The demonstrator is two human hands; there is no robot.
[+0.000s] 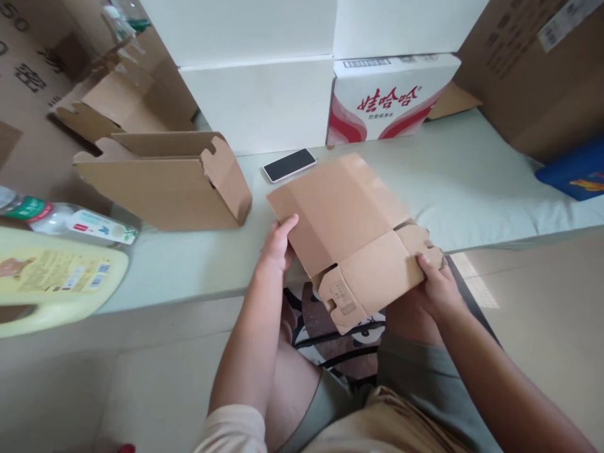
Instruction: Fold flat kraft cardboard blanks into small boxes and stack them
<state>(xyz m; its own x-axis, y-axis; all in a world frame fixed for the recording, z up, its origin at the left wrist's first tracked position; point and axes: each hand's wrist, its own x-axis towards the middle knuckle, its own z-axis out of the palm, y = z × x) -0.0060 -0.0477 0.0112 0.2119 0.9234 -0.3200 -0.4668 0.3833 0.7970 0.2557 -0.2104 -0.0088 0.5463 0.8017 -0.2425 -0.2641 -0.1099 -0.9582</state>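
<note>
An unfolded brown cardboard piece (361, 226) with creases and notched flaps is held between my hands, above my lap and the front edge of the green-covered surface. My left hand (280, 244) grips its left edge, thumb on top. At its lower right, beside a notched flap, my right hand (438, 284) has the thumb on top and the fingers hidden underneath. A folded cardboard box (163, 182) with an open top stands on the surface to the left. Behind the held cardboard lies a phone (289, 165), screen up.
White cartons (264, 104) stand along the back, one with red printing (394, 100). Left are a plastic bottle (85, 223), a yellow jug (61, 274) and more cardboard (123, 94). A large brown box (538, 82) and a blue object (578, 170) are at right.
</note>
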